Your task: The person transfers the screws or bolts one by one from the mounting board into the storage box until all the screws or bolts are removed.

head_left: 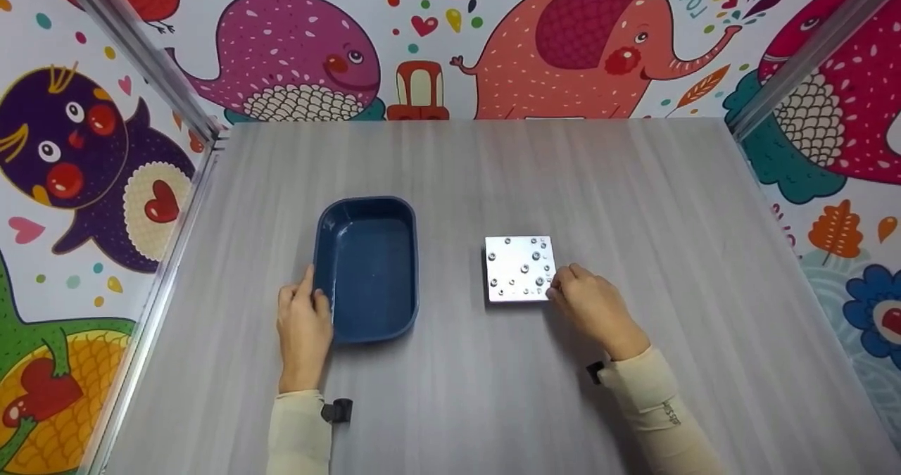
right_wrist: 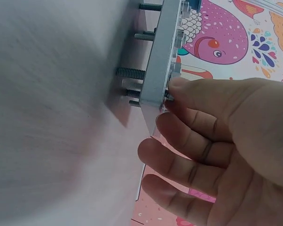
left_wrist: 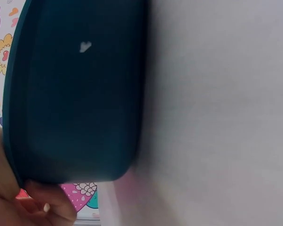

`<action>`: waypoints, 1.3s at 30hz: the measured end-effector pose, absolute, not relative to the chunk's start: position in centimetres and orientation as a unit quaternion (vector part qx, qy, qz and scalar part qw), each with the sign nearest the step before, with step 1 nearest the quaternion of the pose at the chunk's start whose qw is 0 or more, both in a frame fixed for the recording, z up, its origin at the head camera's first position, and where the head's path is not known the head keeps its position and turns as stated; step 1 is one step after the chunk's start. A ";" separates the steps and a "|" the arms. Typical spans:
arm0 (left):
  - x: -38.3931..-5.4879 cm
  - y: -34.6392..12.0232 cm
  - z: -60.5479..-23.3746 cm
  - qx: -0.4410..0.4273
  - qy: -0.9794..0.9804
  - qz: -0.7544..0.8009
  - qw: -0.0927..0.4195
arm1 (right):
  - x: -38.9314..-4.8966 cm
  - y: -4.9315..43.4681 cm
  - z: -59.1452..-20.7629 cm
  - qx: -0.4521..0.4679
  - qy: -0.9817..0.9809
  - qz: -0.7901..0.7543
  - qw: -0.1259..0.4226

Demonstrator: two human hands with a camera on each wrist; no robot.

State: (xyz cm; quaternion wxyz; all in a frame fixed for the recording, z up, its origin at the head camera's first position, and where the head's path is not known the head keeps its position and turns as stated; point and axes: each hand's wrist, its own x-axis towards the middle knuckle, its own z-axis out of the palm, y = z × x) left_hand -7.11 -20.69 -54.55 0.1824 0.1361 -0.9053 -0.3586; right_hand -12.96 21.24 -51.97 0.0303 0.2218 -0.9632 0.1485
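Note:
A deep blue plastic tray (head_left: 373,278) stands left of the middle of the table. At its left edge my left hand (head_left: 304,327) grips the rim between thumb and fingers; the tray's outer wall (left_wrist: 80,103) fills much of the left wrist view. To the right is a square metal plate (head_left: 517,278) with several bolts of different sizes through it. Their threaded ends (right_wrist: 132,73) stick out below the plate toward the table. My right hand (head_left: 591,306) is at the plate's lower right corner, thumb and index finger pinching a small bolt (right_wrist: 169,95) there, other fingers loosely bent.
The grey wood-grain table (head_left: 450,404) carries the tray and the plate, with a gap between them. Printed cartoon panels (head_left: 303,53) stand at the back and sides, with metal frame posts (head_left: 141,46) at the corners.

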 end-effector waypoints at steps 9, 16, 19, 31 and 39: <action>-7.2 -20.7 -54.4 0.135 -0.905 -0.358 0.187 | -12.9 21.4 -50.3 0.229 -0.962 0.138 0.059; -7.2 -21.0 -54.4 0.144 -0.905 -0.359 0.176 | -13.0 20.0 -48.5 0.241 -0.955 0.145 0.091; -7.2 -20.9 -54.4 0.145 -0.905 -0.361 0.174 | -13.4 18.6 -48.0 0.259 -0.949 0.154 0.099; -7.2 -20.7 -54.7 0.147 -0.901 -0.365 0.181 | -15.1 9.2 -46.6 0.358 -0.907 0.180 0.127; -7.3 -20.8 -54.9 0.145 -0.899 -0.369 0.187 | -14.4 3.8 -47.3 0.400 -0.900 0.155 0.083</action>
